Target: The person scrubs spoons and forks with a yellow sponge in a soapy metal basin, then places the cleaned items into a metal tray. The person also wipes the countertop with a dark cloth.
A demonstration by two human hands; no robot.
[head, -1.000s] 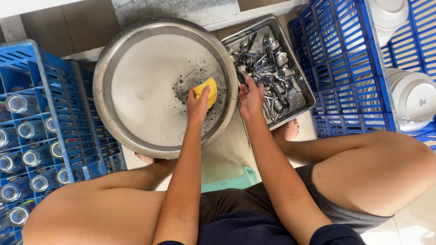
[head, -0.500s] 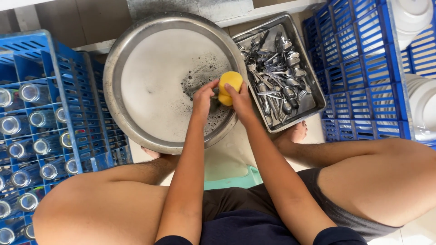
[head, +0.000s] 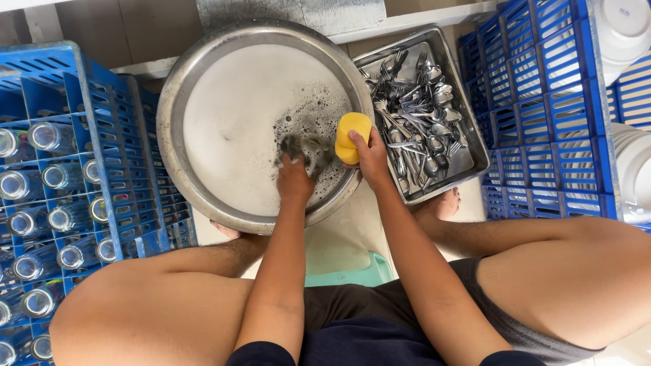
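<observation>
My right hand (head: 371, 157) grips a yellow sponge (head: 352, 134) over the right edge of a big round metal basin (head: 169, 122) of cloudy, foamy water. My left hand (head: 295, 179) reaches into the water beside it. Its fingertips are under the suds, on a dark blurred patch (head: 306, 146) that I cannot make out. A steel tray (head: 477, 146) piled with spoons and forks (head: 424, 115) sits just right of the basin, touching its rim.
A blue crate (head: 88, 135) with several upturned glasses (head: 54, 176) stands on the left. Blue crates (head: 536, 115) on the right hold white bowls (head: 624, 27) and plates (head: 634, 169). My bare knees flank a pale green stool (head: 352, 274).
The sponge went from my left hand to my right hand, which left the cutlery tray. My left hand then dipped into the foamy water.
</observation>
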